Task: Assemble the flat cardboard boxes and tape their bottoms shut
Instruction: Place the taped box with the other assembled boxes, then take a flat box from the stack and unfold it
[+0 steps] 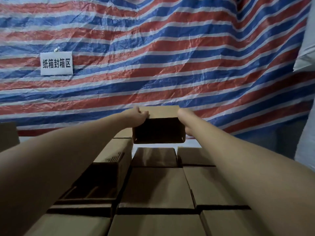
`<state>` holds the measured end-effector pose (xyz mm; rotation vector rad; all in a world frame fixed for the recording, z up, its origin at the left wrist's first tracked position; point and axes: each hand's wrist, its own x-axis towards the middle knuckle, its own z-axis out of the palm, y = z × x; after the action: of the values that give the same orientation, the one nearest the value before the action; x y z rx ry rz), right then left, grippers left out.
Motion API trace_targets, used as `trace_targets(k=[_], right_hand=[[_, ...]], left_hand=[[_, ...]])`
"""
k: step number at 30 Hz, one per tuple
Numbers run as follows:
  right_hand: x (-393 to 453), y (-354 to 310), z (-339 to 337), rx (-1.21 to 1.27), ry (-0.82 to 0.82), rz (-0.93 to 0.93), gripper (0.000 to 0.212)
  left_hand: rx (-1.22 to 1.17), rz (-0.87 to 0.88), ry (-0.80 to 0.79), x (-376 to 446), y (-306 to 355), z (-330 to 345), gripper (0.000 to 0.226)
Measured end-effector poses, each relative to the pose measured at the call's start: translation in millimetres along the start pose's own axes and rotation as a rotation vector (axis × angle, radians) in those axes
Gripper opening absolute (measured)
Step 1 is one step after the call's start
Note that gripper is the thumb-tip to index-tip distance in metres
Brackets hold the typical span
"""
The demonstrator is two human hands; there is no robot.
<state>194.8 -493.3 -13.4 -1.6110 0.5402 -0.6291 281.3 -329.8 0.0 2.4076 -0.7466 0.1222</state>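
Right hand (183, 114), centre of frame: its fingers pass behind the held box (158, 128), so the grip is hidden. Box interior too dark to read. Stacked boxes (153, 188) run off the bottom edge; print on one at left centre is too blurred to tell. Brown shape (7, 135) at left edge cut off, possibly cardboard. Pale surface (306, 57) cropped at right edge.

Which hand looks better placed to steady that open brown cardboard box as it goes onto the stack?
Probably the left hand: its fingers visibly curl over the open brown cardboard box. The right hand merely sits against its side.
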Motion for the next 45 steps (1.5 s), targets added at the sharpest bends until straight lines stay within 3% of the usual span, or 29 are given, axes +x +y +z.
trace_targets(k=[5, 11, 15, 21, 25, 28, 33, 41, 43, 45], right_hand=[[27, 35, 19, -0.016, -0.017, 0.057, 0.039], [25, 70, 24, -0.090, -0.052, 0.102, 0.047], [11, 57, 15, -0.200, 0.011, 0.118, 0.058], [-40, 16, -10, -0.273, 0.076, 0.060, 0.057], [-93, -11, -21, -0.314, 0.046, -0.027, 0.044], [-146, -22, -21, -0.379, 0.005, -0.090, 0.048], [-243, -17, -6, -0.379, 0.007, -0.252, 0.031], [-355, 34, 1, -0.473, -0.103, -0.236, 0.038], [-360, 26, 0, -0.467, -0.098, -0.237, 0.040], [-362, 16, -2, -0.468, -0.095, -0.234, 0.041]], left_hand=[[0.174, -0.136, -0.078, 20, -19, 24, 0.064], [0.350, -0.204, -0.281, 18, -32, 36, 0.078], [0.358, -0.148, -0.175, 8, -24, 33, 0.077], [0.295, -0.007, 0.008, -42, -5, -22, 0.060], [0.247, 0.098, 0.103, -108, 1, -77, 0.047], [0.194, 0.190, 0.233, -170, -2, -103, 0.035], [0.189, 0.297, 0.277, -279, -29, -122, 0.043], [0.429, 0.104, 0.340, -368, -137, -128, 0.030], [0.487, 0.034, 0.327, -371, -166, -138, 0.040], [0.532, -0.038, 0.273, -371, -188, -147, 0.064]])
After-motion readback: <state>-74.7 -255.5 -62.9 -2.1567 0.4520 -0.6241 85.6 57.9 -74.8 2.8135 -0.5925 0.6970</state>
